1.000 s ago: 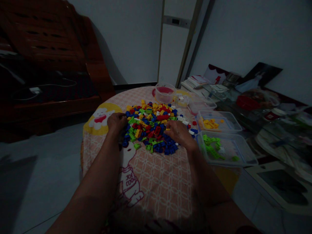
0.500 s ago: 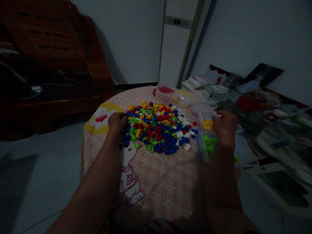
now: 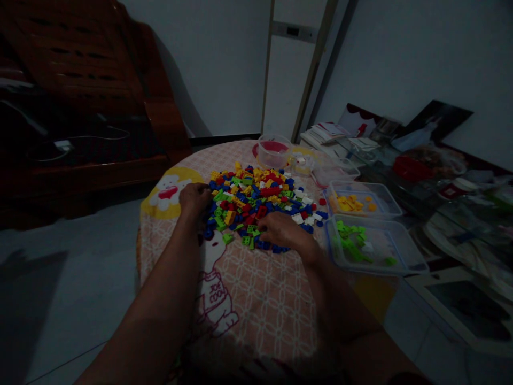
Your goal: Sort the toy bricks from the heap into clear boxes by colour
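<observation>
Picking step, pretty sure: right hand worked lower-right side of toy building-brick pile, mid-frame; left hand rested at left edge. Couldn't tell if either grip held anything. Next move probably needed single-brick pinch.

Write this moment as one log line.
left hand: beside bricks | right hand: at bricks' near edge | yellow pieces, green pieces: separate boxes

The near tablecloth lies open, but piled bricks block ahead and a plastic box rightward.
</observation>
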`<state>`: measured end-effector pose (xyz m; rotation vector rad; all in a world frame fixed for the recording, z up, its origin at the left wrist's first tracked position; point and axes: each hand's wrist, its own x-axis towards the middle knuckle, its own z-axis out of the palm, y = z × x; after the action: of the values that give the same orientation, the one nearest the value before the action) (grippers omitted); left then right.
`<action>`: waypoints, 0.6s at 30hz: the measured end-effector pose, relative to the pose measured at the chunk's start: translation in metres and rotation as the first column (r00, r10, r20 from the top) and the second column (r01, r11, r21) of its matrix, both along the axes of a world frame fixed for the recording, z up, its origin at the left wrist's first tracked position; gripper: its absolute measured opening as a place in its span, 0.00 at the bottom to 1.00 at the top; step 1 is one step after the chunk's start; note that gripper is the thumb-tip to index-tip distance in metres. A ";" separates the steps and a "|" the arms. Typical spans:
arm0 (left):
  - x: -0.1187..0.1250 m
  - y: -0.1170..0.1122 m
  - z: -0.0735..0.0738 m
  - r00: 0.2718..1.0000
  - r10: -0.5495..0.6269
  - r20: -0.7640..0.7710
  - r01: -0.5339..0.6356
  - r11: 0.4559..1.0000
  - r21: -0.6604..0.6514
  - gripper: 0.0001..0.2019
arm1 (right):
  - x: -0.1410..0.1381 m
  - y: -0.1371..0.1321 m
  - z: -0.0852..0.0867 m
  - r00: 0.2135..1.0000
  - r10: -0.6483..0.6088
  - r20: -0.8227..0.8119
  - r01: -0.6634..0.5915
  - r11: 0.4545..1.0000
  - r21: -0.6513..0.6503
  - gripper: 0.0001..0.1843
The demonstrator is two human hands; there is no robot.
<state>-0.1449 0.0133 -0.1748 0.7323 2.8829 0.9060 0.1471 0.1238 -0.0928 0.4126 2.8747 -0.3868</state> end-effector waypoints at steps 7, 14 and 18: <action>0.001 -0.001 -0.004 1.000 -0.018 -0.008 0.019 0.999 0.049 0.24 | 0.001 0.014 -0.004 0.990 -0.139 0.007 0.139 0.988 0.066 0.11; 0.005 0.000 0.000 1.000 0.001 0.017 -0.002 1.000 0.017 0.25 | 0.007 0.015 0.008 0.985 -0.157 -0.068 0.162 0.984 0.071 0.16; 0.005 0.000 0.002 1.000 0.000 0.019 0.000 1.000 0.015 0.25 | 0.004 0.016 -0.001 0.995 -0.067 -0.068 0.068 0.997 0.022 0.16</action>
<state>-0.1394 0.0131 -0.1733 0.7213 2.8627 0.9301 0.1509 0.1399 -0.0940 0.5114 2.9395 -0.3854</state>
